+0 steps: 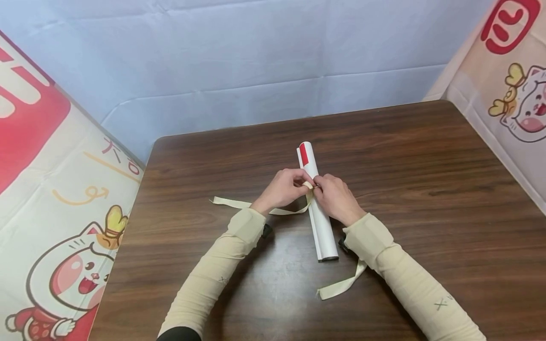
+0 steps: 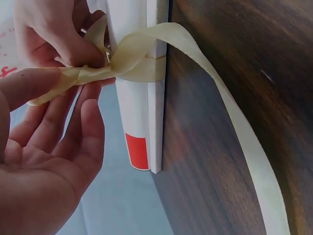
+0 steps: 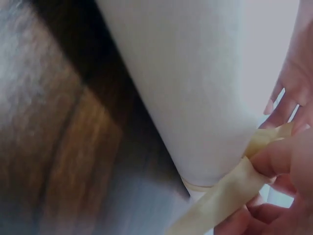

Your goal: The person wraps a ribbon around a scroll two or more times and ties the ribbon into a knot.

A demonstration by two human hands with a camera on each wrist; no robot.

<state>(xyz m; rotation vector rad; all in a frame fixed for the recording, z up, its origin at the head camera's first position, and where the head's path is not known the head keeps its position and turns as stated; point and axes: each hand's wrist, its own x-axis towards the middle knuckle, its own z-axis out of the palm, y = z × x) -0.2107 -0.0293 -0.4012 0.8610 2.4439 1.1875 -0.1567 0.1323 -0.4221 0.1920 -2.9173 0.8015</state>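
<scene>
A white rolled-up sheet (image 1: 324,232) with a red patch near its far end lies lengthwise on the table. A cream ribbon (image 2: 234,112) circles its middle, with a twisted crossing on top. In the head view my left hand (image 1: 279,189) is left of the roll. It pinches a folded length of the ribbon between thumb and fingers, as the left wrist view shows. Against the roll's right side, my right hand (image 1: 339,201) pinches the ribbon (image 3: 225,196) close to the crossing. Whether a knot lies under the fingertips is hidden.
The brown wooden table (image 1: 426,189) carries the roll. One loose ribbon end trails left under the left wrist; another ribbon end (image 1: 341,286) lies near the right forearm. A pale blue cloth (image 1: 256,61) hangs behind, with printed cartoon sheets (image 1: 72,274) at the sides.
</scene>
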